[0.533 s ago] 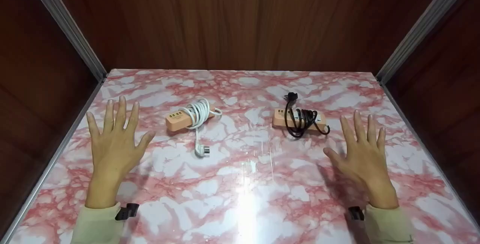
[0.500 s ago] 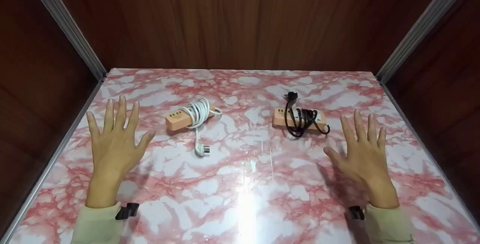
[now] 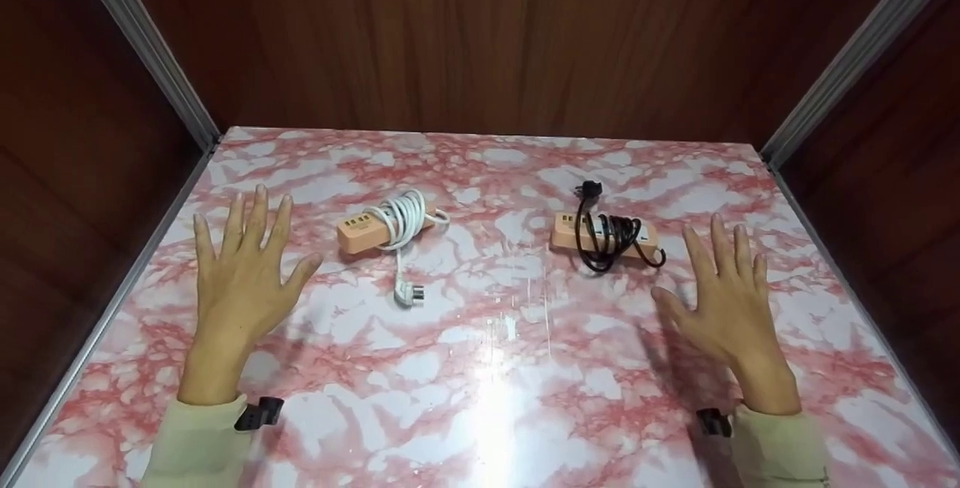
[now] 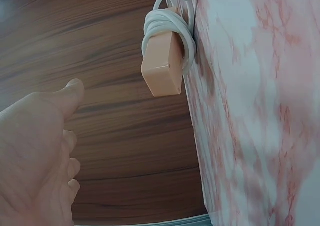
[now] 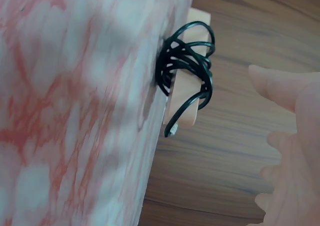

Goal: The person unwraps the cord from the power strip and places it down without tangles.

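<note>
An orange power strip (image 3: pixel 361 234) lies left of centre, with a white cord (image 3: pixel 406 219) wound round it and its white plug (image 3: pixel 409 293) on the near side. Right of centre lies a second orange power strip (image 3: pixel 564 236), wrapped in a black cord (image 3: pixel 604 244), its black plug (image 3: pixel 590 189) on the far side. My left hand (image 3: pixel 244 285), fingers straight and spread, is to the left of the white-corded strip, apart from it. Spread likewise, my right hand (image 3: pixel 727 315) is to the right of the black-corded strip. Neither hand holds anything.
The power strips lie on a red-and-white marbled tabletop (image 3: pixel 435 368). A dark wooden panel (image 3: pixel 480 37) rises behind it, and side panels with metal corner rails (image 3: pixel 142 45) flank it. A bright reflection shows at the near middle of the tabletop.
The head view has shifted slightly, so the scene appears a little to the right and higher. Both hands stay spread, and the power strips keep their places on the table.
</note>
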### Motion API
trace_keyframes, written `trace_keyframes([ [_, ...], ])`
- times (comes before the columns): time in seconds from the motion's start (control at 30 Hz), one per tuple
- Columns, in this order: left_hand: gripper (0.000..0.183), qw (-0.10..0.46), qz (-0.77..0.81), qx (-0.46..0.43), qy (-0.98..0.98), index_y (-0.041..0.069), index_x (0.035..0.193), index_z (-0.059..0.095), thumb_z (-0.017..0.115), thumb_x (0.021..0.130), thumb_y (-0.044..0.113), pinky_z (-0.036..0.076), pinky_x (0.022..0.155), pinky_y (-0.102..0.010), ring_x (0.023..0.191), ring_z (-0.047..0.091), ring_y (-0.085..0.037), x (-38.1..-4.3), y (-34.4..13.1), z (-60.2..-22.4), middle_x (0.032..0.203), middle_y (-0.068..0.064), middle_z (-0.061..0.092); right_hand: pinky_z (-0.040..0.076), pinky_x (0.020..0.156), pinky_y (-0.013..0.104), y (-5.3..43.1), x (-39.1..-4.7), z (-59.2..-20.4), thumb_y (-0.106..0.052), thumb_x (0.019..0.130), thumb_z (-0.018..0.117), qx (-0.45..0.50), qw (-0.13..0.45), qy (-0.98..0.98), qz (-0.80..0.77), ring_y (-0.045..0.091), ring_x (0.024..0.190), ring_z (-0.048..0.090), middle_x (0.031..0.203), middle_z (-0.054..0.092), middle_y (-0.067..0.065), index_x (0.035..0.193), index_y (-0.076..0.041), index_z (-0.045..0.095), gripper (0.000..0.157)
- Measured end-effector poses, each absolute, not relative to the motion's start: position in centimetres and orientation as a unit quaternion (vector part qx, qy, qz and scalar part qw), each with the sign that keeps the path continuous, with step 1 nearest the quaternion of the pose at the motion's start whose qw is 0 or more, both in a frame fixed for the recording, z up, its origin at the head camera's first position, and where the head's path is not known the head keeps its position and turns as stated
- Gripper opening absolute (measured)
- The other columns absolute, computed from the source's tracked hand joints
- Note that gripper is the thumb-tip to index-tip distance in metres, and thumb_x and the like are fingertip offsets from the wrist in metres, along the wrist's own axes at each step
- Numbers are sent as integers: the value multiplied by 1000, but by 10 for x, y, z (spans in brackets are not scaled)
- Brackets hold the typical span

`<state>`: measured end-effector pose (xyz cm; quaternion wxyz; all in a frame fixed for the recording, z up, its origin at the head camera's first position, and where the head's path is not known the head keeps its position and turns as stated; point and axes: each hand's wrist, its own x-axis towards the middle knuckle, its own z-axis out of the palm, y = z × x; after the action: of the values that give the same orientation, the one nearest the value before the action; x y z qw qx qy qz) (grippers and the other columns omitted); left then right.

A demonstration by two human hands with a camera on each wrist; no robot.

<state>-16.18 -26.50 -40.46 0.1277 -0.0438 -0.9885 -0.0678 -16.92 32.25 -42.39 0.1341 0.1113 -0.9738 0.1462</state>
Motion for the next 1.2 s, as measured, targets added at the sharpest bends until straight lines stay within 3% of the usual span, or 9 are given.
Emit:
trace_keyframes([
  [0.23, 84, 127, -88, -49, -987, 16, 172, 13, 50, 108, 56, -17, 126, -63, 164, -4, -39, -163, -263, -403, 178, -17, 4, -1, 126, 71, 313, -178, -419, -32, 99, 75, 127, 136, -959, 212, 53, 160, 1, 177, 2, 22, 170, -13, 23, 90],
  [0.37, 83, 135, -105, -54, -984, 15, 171, 18, 57, 107, 50, -9, 128, -64, 163, 6, -43, -163, -262, -400, 177, -19, 10, 11, 121, 78, 304, -188, -412, -25, 98, 77, 133, 139, -947, 258, 51, 160, 7, 177, 6, 20, 169, -17, 27, 88],
  [0.6, 80, 172, -158, -75, -969, 13, 169, 27, 67, 105, 39, 16, 125, -71, 155, 23, -50, -168, -255, -397, 172, -24, 25, 31, 112, 79, 283, -214, -403, -23, 98, 76, 159, 144, -925, 314, 51, 157, 23, 176, 16, 17, 167, -18, 35, 80],
  [0.77, 78, 187, -197, -73, -960, 15, 168, 31, 70, 104, 35, 36, 111, -76, 150, 32, -50, -170, -251, -396, 169, -21, 32, 32, 114, 76, 266, -233, -399, -24, 100, 76, 176, 119, -915, 343, 48, 157, 26, 175, 19, 16, 166, -19, 36, 78],
  [0.97, 70, 192, -247, -70, -947, 12, 164, 40, 71, 104, 31, 41, 106, -75, 140, 42, -47, -169, -248, -398, 153, -25, 45, 29, 120, 70, 244, -255, -400, -22, 99, 76, 198, 122, -902, 363, 41, 157, 28, 171, 30, 16, 163, -19, 42, 72],
  [1.1, 65, 194, -272, -83, -939, 9, 160, 45, 71, 104, 30, 42, 105, -71, 133, 47, -48, -169, -244, -399, 144, -26, 50, 37, 116, 65, 226, -267, -400, -21, 99, 77, 214, 119, -895, 374, 38, 147, 42, 165, 39, 14, 162, -22, 44, 72],
  [1.2, 64, 191, -288, -88, -934, 9, 158, 47, 72, 103, 28, 42, 105, -70, 131, 50, -48, -170, -240, -399, 143, -25, 52, 43, 113, 58, 210, -277, -399, -17, 98, 78, 231, 115, -881, 396, 36, 142, 49, 159, 46, 15, 161, -17, 45, 71],
])
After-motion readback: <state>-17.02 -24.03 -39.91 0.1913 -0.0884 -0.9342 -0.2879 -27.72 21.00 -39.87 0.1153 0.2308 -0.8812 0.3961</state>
